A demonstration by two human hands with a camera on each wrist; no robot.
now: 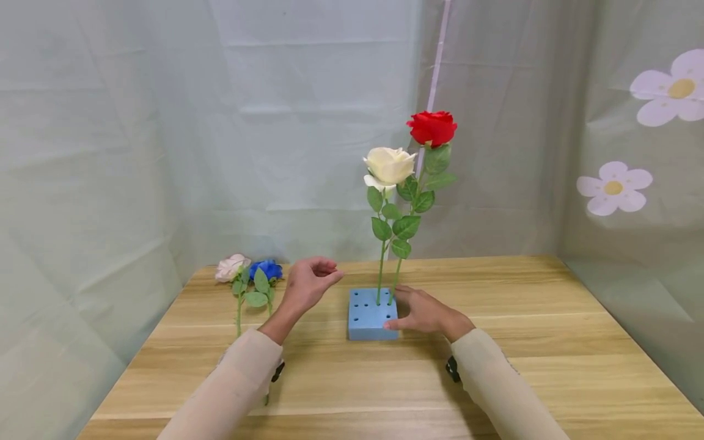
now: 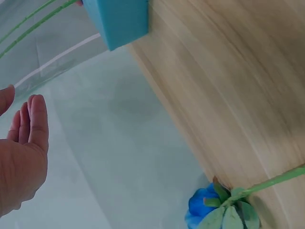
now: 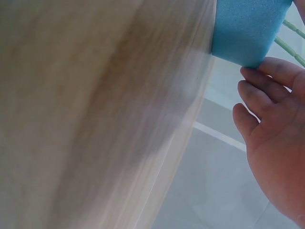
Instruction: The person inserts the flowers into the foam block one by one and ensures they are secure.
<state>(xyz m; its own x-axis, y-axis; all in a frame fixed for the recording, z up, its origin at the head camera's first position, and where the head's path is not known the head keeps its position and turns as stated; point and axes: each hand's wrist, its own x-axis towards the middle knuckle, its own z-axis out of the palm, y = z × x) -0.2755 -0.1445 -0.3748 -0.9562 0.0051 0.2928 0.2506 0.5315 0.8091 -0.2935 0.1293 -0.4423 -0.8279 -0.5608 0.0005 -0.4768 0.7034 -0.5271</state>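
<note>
A blue foam block [image 1: 373, 333] with several holes in its top stands on the wooden table. Upright in it are a white artificial rose [image 1: 389, 165] and a red artificial rose [image 1: 432, 128], their stems side by side. My right hand [image 1: 426, 311] holds the block's right side, thumb at the front and fingers towards the back; in the right wrist view the fingertips [image 3: 252, 71] touch the block's edge. Left of the block, my left hand [image 1: 310, 284] hovers with loosely bent fingers and nothing in them. The left wrist view shows its fingers [image 2: 39, 119] apart from the block.
On the table's left side lie a pale pink rose [image 1: 232, 267] and a blue rose [image 1: 266, 270], stems pointing towards me. My left forearm passes over part of the blue rose's stem. Behind the table [image 1: 495, 391] hangs a pale curtain [image 1: 308, 122].
</note>
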